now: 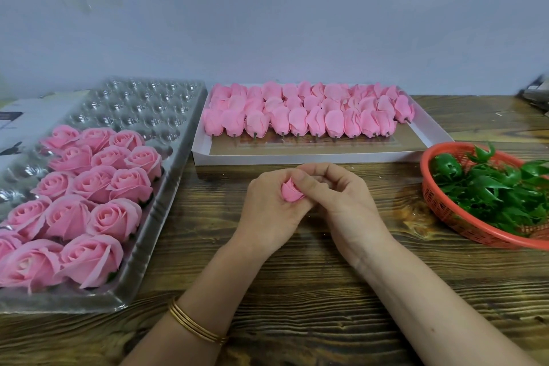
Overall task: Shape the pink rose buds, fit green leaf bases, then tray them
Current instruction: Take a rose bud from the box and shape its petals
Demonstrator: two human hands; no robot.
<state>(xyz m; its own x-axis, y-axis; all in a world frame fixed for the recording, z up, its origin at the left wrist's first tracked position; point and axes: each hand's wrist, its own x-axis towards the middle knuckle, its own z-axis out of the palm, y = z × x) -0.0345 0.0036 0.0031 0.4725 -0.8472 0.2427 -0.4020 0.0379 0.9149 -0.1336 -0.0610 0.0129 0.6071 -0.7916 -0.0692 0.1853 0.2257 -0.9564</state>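
Note:
My left hand (269, 205) cups a closed pink rose bud (290, 192) over the middle of the wooden table, and my right hand (341, 196) pinches the same bud from the right with curled fingers. Most of the bud is hidden between the two hands. A white box (312, 156) behind the hands holds several rows of unshaped pink buds (306, 111). On the left, a clear plastic cell tray (166, 169) carries several finished open roses (95, 184). Green leaf bases (499, 187) fill a red mesh basket (445, 211) on the right.
The far cells of the clear tray (148, 104) hold nothing. A grey wall stands behind the table. A white carton (26, 125) lies at the far left and a dark object (534, 95) at the far right edge.

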